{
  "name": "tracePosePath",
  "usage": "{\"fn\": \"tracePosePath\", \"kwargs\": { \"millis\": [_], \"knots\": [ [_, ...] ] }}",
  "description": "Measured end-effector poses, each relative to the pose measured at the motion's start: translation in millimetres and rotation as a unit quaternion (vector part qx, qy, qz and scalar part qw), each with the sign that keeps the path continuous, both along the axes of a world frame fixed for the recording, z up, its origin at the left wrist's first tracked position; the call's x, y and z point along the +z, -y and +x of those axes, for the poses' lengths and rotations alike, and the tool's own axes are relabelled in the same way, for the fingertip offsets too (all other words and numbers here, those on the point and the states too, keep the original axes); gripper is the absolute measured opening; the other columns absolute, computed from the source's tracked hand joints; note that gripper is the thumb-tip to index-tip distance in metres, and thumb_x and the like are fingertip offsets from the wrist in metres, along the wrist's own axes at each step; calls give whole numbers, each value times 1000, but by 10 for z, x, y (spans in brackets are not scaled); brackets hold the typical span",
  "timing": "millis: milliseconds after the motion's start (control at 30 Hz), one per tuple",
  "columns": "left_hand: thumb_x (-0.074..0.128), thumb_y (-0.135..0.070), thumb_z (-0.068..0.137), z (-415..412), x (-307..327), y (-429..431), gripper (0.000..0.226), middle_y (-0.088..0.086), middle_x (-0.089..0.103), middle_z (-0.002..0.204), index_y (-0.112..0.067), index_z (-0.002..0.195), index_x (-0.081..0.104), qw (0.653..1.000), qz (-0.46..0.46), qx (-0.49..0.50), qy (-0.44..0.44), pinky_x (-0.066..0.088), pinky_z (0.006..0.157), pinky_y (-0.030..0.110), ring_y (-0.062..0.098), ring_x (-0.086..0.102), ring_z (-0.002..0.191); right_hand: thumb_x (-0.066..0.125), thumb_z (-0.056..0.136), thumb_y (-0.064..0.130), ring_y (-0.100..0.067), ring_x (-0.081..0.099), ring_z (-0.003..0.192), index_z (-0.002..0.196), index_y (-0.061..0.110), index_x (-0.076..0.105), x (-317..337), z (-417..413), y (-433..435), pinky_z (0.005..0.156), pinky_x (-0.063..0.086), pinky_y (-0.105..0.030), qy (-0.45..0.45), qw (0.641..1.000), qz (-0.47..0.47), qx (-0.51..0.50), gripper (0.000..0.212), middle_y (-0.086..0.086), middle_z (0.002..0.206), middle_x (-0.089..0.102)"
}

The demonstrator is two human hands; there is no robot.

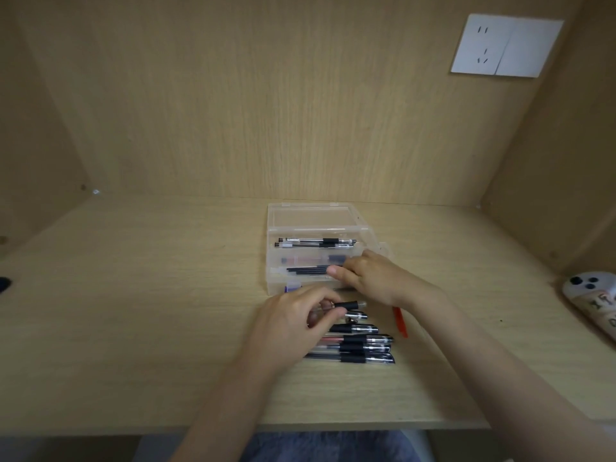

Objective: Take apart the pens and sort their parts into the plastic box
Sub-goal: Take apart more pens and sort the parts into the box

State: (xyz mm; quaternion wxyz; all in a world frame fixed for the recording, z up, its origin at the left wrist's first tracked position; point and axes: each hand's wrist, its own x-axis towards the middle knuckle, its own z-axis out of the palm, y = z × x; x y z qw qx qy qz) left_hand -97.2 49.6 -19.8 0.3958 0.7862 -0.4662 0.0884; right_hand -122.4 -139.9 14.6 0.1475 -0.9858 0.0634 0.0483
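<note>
A clear plastic box [276, 228] stands open on the desk, its lid folded back. Its far compartment holds two pen barrels [313, 242], and black refills [306, 270] lie in a nearer one. My right hand [373, 278] rests over the box's near right part, fingers curled at the refills; whether it holds one I cannot tell. My left hand [293, 323] pinches a pen barrel [350, 305] just in front of the box. Several whole black pens [363, 348] lie in a row below it.
An orange pen part [400, 323] lies on the desk under my right wrist. A white patterned object [593, 298] sits at the right edge, a dark object [4, 284] at the left edge. A wall socket [506, 45] is on the back panel.
</note>
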Motion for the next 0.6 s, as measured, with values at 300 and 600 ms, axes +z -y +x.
{"fn": "tracePosePath", "kwargs": {
  "millis": [300,600],
  "knots": [
    [61,-42,84,-9,29,-15,12,-17,66,84,-34,93,63,1000,1,1,1,47,63,16,-3,59,76,55,88,48,-12,54,80,93,20,59,109,19,75,71,43,-23,-28,987,161,-1,29,2,86,59],
    [60,-40,85,-6,54,-22,12,-26,55,74,-31,92,64,1000,8,16,-7,37,58,4,-10,52,69,72,78,13,-10,63,82,89,14,72,214,-217,188,75,48,-14,158,903,399,-28,11,-6,88,70]
  ]
}}
